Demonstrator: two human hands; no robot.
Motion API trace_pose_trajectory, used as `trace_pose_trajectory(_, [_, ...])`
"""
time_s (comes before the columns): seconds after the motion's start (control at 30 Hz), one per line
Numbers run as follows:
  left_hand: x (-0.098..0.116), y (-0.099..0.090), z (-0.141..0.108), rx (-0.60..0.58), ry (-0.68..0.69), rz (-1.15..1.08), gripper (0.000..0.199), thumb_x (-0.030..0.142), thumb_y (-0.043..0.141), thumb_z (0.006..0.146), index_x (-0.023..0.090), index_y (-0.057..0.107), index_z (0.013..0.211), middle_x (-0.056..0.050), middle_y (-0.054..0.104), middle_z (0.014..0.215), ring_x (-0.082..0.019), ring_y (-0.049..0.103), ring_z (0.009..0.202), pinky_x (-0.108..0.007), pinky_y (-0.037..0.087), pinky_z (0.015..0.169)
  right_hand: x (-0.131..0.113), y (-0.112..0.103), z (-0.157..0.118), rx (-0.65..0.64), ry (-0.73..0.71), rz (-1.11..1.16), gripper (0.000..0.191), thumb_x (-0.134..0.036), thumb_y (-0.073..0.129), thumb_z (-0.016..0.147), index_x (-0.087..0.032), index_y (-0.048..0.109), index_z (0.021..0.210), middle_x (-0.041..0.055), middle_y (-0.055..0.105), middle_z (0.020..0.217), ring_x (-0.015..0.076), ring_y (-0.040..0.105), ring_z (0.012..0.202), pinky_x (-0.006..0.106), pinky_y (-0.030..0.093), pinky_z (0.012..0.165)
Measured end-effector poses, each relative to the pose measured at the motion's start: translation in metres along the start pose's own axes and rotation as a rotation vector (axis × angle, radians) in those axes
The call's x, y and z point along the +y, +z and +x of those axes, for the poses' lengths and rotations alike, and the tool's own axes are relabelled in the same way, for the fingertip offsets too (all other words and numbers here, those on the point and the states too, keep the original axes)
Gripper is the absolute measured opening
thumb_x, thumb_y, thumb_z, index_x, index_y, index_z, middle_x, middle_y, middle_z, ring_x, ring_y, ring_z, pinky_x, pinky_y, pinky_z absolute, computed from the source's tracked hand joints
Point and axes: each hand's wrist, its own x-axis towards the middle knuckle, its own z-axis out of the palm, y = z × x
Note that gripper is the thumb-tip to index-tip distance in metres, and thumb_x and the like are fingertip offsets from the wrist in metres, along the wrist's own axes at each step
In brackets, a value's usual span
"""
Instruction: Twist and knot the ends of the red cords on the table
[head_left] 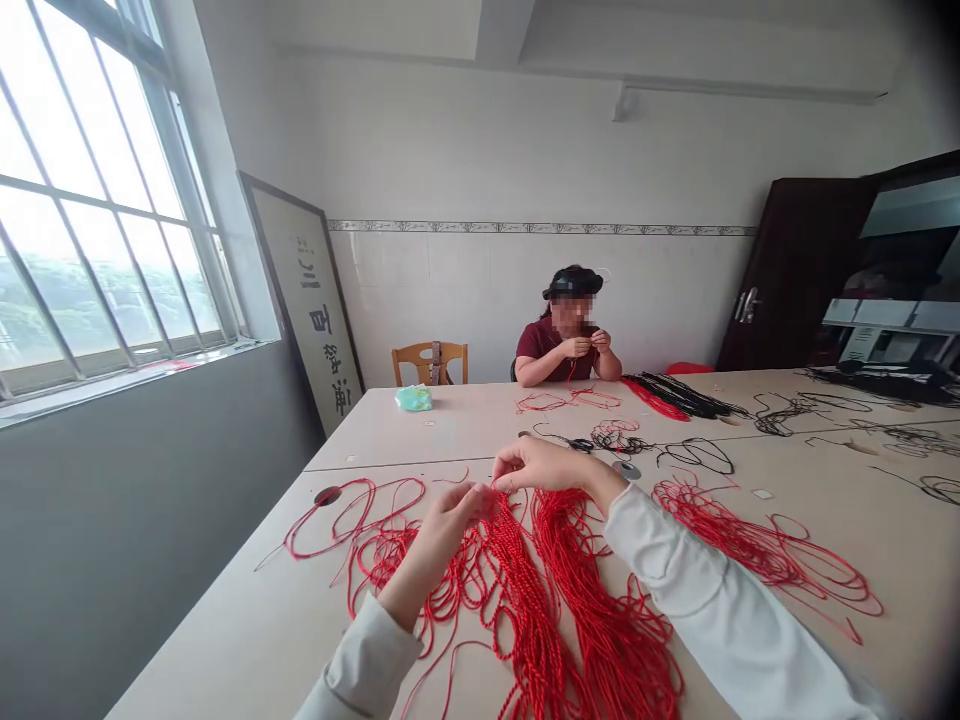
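My left hand (459,508) is closed in a pinch on red cord at the top end of a bundle of twisted red cords (517,570). Right beside it, my right hand (541,466) bends over from the right, its thumb and fingers pinched on the red cord close to the left fingertips. The exact spot between the fingers is small and partly hidden. A second bundle of red cords (592,600) lies to the right, below my right wrist. Loose loops of red cord (375,555) spread out left of the bundles.
Another tangle of red cord (757,535) lies on the table (247,640) at the right. Black cords (694,455) and a teal packet (414,398) are farther back. Across the table sits a person (574,335) holding thin cord. A wooden chair (409,355) stands behind the far edge.
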Motion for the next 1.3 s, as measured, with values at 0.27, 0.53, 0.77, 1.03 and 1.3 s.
trace_pose_trajectory(0.27, [-0.029, 0.007, -0.006, -0.054, -0.084, -0.022, 0.029, 0.041, 0.073, 0.076, 0.014, 0.066, 0.07, -0.001, 0.056, 0.065, -0.012, 0.049, 0.062, -0.025, 0.044, 0.067, 0.032, 0.015, -0.02, 0.217, -0.004, 0.129, 0.024, -0.022, 0.059, 0.081, -0.021, 0.059, 0.105, 0.002, 0.061, 0.088, 0.0154, 0.054, 0.074, 0.026, 0.043, 0.068])
trace_pose_trajectory(0.53, [-0.044, 0.012, -0.019, 0.117, -0.041, -0.05, 0.029, 0.042, 0.075, 0.074, 0.014, 0.071, 0.082, -0.003, 0.063, 0.074, -0.014, 0.055, 0.071, -0.025, 0.046, 0.071, 0.05, 0.088, -0.047, 0.661, 0.178, 0.369, 0.02, -0.041, 0.057, 0.087, -0.021, 0.062, 0.086, 0.0048, 0.063, 0.079, 0.019, 0.054, 0.072, 0.03, 0.045, 0.067])
trace_pose_trajectory(0.77, [-0.051, 0.021, -0.023, -0.008, -0.167, -0.11, 0.027, 0.039, 0.073, 0.077, 0.013, 0.068, 0.078, -0.001, 0.059, 0.067, -0.01, 0.052, 0.061, -0.022, 0.043, 0.062, 0.048, 0.095, -0.068, 0.624, 0.085, 0.584, 0.025, -0.042, 0.06, 0.087, -0.019, 0.065, 0.079, 0.0005, 0.06, 0.071, 0.0144, 0.049, 0.065, 0.028, 0.042, 0.067])
trace_pose_trajectory(1.03, [-0.06, 0.028, -0.028, -0.062, -0.363, -0.37, 0.029, 0.037, 0.08, 0.071, 0.013, 0.067, 0.081, -0.001, 0.06, 0.074, -0.007, 0.053, 0.058, -0.02, 0.043, 0.058, 0.053, 0.088, -0.072, 0.582, 0.087, 0.675, 0.02, -0.038, 0.061, 0.087, -0.019, 0.069, 0.086, 0.0004, 0.063, 0.075, 0.0129, 0.049, 0.063, 0.027, 0.041, 0.065])
trace_pose_trajectory(1.3, [-0.067, 0.026, -0.025, -0.057, -0.286, -0.255, 0.027, 0.037, 0.078, 0.074, 0.013, 0.067, 0.078, 0.0, 0.055, 0.067, -0.006, 0.046, 0.057, -0.018, 0.041, 0.056, 0.057, 0.106, -0.058, 0.477, 0.139, 0.694, 0.022, -0.038, 0.067, 0.082, -0.016, 0.066, 0.079, 0.0009, 0.064, 0.075, 0.015, 0.057, 0.072, 0.028, 0.045, 0.07])
